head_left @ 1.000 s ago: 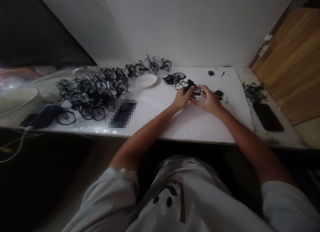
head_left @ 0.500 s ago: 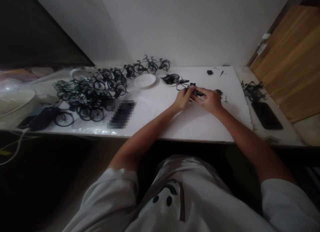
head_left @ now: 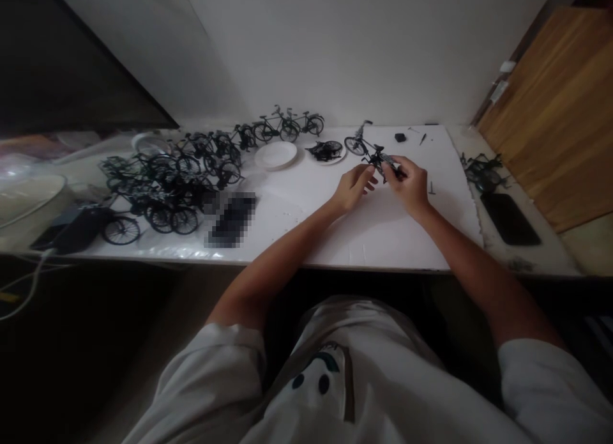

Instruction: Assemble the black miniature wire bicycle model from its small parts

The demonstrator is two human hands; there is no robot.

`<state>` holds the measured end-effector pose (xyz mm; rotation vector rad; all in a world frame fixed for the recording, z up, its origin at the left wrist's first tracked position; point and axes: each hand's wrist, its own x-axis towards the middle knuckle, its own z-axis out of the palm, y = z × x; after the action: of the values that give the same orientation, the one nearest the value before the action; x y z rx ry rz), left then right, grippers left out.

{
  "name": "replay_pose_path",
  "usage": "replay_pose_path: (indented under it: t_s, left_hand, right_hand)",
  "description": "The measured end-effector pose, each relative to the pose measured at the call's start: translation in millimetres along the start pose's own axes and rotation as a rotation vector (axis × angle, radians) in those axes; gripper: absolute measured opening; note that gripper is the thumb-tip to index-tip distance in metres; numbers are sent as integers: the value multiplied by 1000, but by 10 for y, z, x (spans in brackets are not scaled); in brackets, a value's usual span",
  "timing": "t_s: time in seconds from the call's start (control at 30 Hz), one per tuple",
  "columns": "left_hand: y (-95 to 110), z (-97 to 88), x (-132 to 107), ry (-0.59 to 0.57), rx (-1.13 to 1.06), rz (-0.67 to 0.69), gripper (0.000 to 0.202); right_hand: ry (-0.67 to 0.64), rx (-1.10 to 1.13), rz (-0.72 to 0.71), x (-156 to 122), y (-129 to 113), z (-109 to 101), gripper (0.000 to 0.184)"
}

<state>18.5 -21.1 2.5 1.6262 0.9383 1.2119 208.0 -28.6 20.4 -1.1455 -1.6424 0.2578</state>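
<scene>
A black miniature bicycle point(head_left: 375, 151) is held above the white board, its front wheel and handlebar pointing away from me and to the left. My right hand point(head_left: 410, 183) is closed on its rear part, thumb and fingers pinching around the rear wheel, which they mostly hide. Close against the bicycle's near side is my left hand point(head_left: 352, 190), loosely curled with the fingers apart; its thumb and fingertips are by the pedal area. Whether they touch it is too dark to tell.
Many black miniature bicycles point(head_left: 165, 176) crowd the left. Two white plates stand mid-table: a bare one point(head_left: 276, 156) and one with black parts point(head_left: 325, 151). Small tools point(head_left: 423, 139), a black block point(head_left: 400, 137), a screw-like piece point(head_left: 431, 188) and a phone point(head_left: 510, 219) are on the right.
The bicycle has turned so that its front wheel and handlebar now show beyond my hands. My left fingers have loosened and drawn slightly away, while the right hand keeps hold of the rear.
</scene>
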Motion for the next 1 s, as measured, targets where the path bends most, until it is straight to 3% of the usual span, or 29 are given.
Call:
replay_pose_path:
  t_s: [0.2, 0.37, 0.43, 0.53, 0.7, 0.87, 1.0]
  left_hand:
    - [-88, -34, 90, 101, 67, -32, 55]
    - [-200, -214, 212, 470, 145, 92, 33]
    - [-209, -299, 249, 541, 165, 139, 37]
    - [-211, -383, 301, 481, 132, 153, 42]
    - [-198, -350, 340, 210, -33, 51, 50]
    - [-75, -252, 266, 197, -202, 43, 48]
    - [56, -241, 193, 141, -243, -42, 51]
  right_hand:
    - [87, 94, 45, 154, 73, -85, 61]
    - [60, 168, 85, 211, 94, -144, 59]
    - [42, 226, 117, 214, 106, -147, 60]
    - [35, 345, 213, 211, 153, -121, 60]
    - [32, 435, 349, 228, 246, -101, 59]
    - [-72, 407, 339, 262, 309, -134, 61]
    - [-128, 398, 302, 259, 349, -122, 64]
